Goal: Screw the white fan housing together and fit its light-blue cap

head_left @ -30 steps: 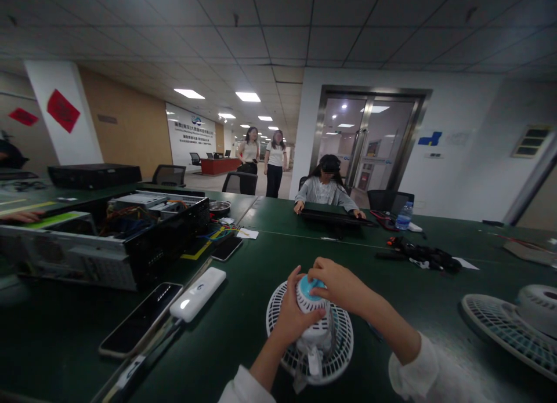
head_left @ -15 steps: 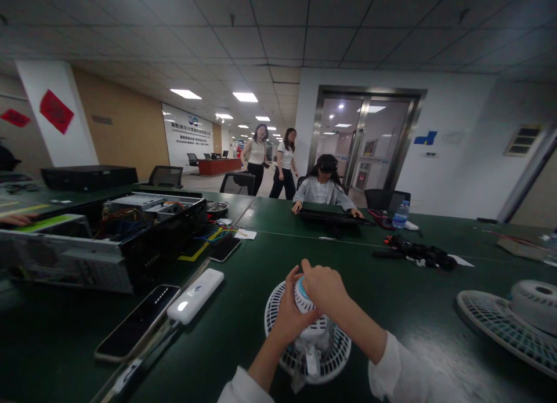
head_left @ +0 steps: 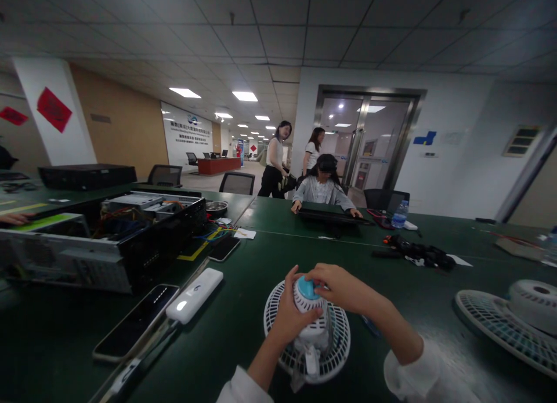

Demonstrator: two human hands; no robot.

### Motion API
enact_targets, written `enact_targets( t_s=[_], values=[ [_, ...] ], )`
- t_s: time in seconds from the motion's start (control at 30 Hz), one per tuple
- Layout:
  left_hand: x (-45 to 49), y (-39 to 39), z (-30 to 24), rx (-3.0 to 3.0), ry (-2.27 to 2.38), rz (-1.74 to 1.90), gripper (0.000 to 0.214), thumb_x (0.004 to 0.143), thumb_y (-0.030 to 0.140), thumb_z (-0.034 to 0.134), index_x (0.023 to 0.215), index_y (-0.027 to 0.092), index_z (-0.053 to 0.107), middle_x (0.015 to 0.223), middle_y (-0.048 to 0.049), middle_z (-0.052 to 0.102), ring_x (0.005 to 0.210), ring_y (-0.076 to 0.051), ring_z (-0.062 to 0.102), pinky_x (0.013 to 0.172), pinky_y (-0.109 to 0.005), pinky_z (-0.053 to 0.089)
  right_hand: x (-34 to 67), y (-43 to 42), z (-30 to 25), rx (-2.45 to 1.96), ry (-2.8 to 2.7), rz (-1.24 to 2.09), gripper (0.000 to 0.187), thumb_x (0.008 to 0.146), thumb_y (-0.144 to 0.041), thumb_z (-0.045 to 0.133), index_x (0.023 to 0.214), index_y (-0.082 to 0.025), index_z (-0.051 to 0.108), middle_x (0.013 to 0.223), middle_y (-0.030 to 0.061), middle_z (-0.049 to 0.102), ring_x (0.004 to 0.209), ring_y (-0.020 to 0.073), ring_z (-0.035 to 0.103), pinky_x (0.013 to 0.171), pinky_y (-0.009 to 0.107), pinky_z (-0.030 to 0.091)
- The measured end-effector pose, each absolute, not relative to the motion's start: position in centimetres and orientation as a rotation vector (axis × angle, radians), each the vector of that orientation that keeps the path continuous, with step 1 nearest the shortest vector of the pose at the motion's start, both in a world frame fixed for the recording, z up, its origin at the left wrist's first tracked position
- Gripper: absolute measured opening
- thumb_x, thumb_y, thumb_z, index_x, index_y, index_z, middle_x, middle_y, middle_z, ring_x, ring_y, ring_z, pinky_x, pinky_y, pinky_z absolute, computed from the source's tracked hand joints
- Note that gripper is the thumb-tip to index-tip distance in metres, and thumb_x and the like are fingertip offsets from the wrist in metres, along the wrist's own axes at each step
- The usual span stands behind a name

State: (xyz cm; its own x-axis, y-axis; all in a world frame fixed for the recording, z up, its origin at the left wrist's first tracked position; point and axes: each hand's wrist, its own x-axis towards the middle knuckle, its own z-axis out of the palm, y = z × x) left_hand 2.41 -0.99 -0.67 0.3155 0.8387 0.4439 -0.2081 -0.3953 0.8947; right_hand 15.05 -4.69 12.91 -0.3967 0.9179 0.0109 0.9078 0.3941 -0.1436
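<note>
We have the left hand (head_left: 289,317) and the right hand (head_left: 343,287) together on a small white plastic desk fan with a round wire grille (head_left: 338,339). The fan sits on the dark green table (head_left: 209,348) straight in front of us. The left hand wraps the side of the white ribbed motor housing (head_left: 308,316), and the right hand reaches across from the right, with its fingers (head_left: 324,275) pressed on the teal round cap (head_left: 307,288) on top of the housing.

Just left of the fan lies a white rounded power bank (head_left: 194,296), touching a black smartphone (head_left: 136,322). A second white fan (head_left: 500,325) lies near the right edge, well apart from the hands. Further left is an open black-and-silver computer case with coloured wires inside (head_left: 104,243), and a co-worker's hand (head_left: 13,218) at the frame edge. Across the table, a seated person in a grey striped top (head_left: 322,191) has both hands on a black flat object. Beside that person are a clear plastic water bottle (head_left: 399,215) and a black tangle of cables (head_left: 420,253). Two people (head_left: 275,159) stand behind.
</note>
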Motion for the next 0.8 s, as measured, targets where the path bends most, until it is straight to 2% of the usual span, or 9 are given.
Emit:
enact_targets(
  t_s=[0.3,0.43,0.53,0.63,0.8],
  values=[
    [2.5,-0.8,-1.0,1.567,0.604,1.300,0.087,0.062,0.026,0.073,0.132,0.021,0.023,0.120,-0.0085,0.047,0.110,-0.025,0.050,0.098,-0.039,0.036,14.6,-4.7,13.6,-1.769,-2.581,0.015,0.029,0.079,-0.018,0.057,0.107,-0.023,0.062,0.103,0.0070,0.058,0.096,0.0199,0.055,0.078,0.029,0.042],
    [2.4,-0.8,-1.0,1.588,0.612,1.304,0.086,0.062,0.027,0.073,0.132,0.022,0.023,0.121,-0.0080,0.047,0.111,-0.026,0.049,0.098,-0.040,0.035,13.1,-4.7,13.1,-1.869,-2.527,-0.142,0.022,0.084,-0.022,0.050,0.099,-0.015,0.064,0.099,0.0102,0.062,0.094,0.0219,0.057,0.076,0.030,0.043],
    [2.5,-0.9,-0.9,1.609,0.617,1.324,0.087,0.061,0.028,0.073,0.132,0.021,0.024,0.120,-0.0080,0.048,0.111,-0.026,0.049,0.099,-0.041,0.034,11.8,-4.3,12.0,-1.994,-2.390,-0.275,0.027,0.087,-0.021,0.041,0.096,-0.009,0.064,0.096,0.0153,0.064,0.093,0.0246,0.059,0.074,0.032,0.044],
    [2.4,-0.9,-0.7,1.614,0.613,1.323,0.088,0.060,0.029,0.073,0.132,0.021,0.024,0.119,-0.0081,0.049,0.111,-0.026,0.049,0.099,-0.041,0.034,11.1,-3.7,11.1,-2.105,-2.263,-0.336,0.027,0.086,-0.017,0.040,0.092,-0.009,0.065,0.090,0.0168,0.066,0.085,0.0249,0.063,0.068,0.032,0.045],
    [2.4,-1.1,-0.4,1.584,0.638,1.302,0.085,0.061,0.027,0.073,0.132,0.021,0.026,0.121,-0.0083,0.048,0.112,-0.026,0.049,0.099,-0.039,0.034,11.6,-4.0,11.3,-2.157,-2.193,-0.324,0.039,0.090,-0.032,0.034,0.084,-0.010,0.066,0.083,0.0173,0.067,0.079,0.0269,0.064,0.063,0.034,0.045]
  ],
)
